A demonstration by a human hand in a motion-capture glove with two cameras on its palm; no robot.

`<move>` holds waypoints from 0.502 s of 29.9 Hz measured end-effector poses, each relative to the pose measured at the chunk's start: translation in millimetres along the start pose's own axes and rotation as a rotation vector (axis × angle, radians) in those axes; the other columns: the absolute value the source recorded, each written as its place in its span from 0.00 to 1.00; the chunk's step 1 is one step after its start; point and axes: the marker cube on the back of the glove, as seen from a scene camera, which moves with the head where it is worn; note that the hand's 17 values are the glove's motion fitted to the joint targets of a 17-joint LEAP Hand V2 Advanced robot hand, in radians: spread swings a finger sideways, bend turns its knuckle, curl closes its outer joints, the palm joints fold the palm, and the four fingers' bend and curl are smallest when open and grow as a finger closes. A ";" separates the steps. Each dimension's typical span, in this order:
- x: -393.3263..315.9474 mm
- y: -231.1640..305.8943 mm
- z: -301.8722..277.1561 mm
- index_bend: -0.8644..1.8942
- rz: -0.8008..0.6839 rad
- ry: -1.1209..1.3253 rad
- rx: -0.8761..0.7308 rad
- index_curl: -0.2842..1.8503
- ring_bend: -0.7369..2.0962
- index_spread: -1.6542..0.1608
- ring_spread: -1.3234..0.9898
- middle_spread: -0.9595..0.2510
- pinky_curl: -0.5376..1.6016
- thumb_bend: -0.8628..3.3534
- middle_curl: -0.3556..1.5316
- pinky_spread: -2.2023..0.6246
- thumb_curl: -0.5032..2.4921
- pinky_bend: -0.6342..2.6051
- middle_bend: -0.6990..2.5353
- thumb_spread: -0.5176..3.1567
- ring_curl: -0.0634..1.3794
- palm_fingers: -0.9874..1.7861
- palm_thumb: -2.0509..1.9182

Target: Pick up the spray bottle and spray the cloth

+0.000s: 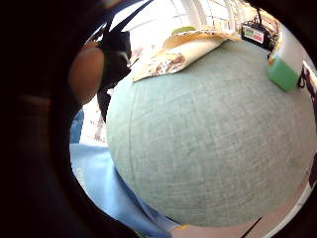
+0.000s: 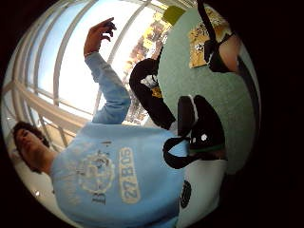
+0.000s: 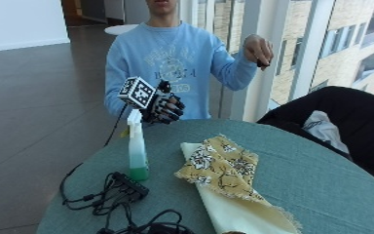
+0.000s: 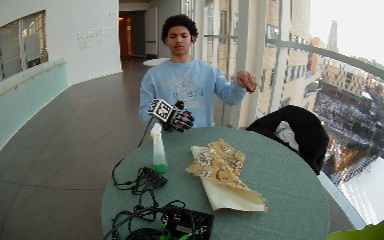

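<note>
The spray bottle [image 3: 137, 151] stands upright near the left edge of the round green table [image 3: 316, 170]. It has a white head and a little green liquid at its base. My gloved right hand [image 3: 166, 108] hovers just above and behind the bottle's head, fingers loosely curled and holding nothing. A yellow floral cloth [image 3: 220, 165] lies folded over a cream cloth in the middle of the table, to the right of the bottle. From the palm, the bottle [image 1: 282, 72] and the cloth [image 1: 168, 57] both rest on the table [image 1: 208, 148]. The wide outside view has bottle [image 4: 158, 150], hand [image 4: 179, 120] and cloth [image 4: 218, 165].
Black cables and a small black box [image 3: 119, 187] lie in front of the bottle, and a larger device [image 4: 185, 222] sits at the front edge. A black jacket [image 3: 343, 117] hangs over a chair at the right. The person's bare left hand [image 3: 258, 48] is raised.
</note>
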 end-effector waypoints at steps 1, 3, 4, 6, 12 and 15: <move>0.0 -1.6 -0.6 0.45 -0.001 0.001 0.002 0.19 0.37 0.84 0.57 0.76 0.28 0.29 0.24 0.81 0.21 0.27 0.32 0.25 0.10 0.69 0.65; 0.0 -9.8 -2.9 0.45 -0.004 0.007 0.012 0.21 0.37 0.82 0.57 0.75 0.30 0.30 0.26 0.82 0.21 0.27 0.31 0.28 0.13 0.68 0.67; 0.0 -16.2 -4.1 0.45 -0.007 0.011 0.017 0.22 0.37 0.81 0.57 0.75 0.31 0.30 0.27 0.82 0.22 0.27 0.31 0.30 0.14 0.68 0.67; -0.3 -30.5 -5.4 0.43 -0.010 0.016 0.022 0.23 0.37 0.79 0.57 0.75 0.32 0.30 0.28 0.83 0.22 0.27 0.32 0.33 0.17 0.67 0.67; 2.4 -70.8 -2.6 0.37 -0.012 0.058 -0.014 0.24 0.38 0.74 0.57 0.74 0.35 0.28 0.31 0.84 0.23 0.28 0.32 0.39 0.20 0.62 0.66; 8.4 -86.3 0.5 0.36 0.000 0.081 -0.038 0.24 0.37 0.73 0.57 0.74 0.36 0.28 0.32 0.84 0.23 0.28 0.31 0.41 0.21 0.62 0.66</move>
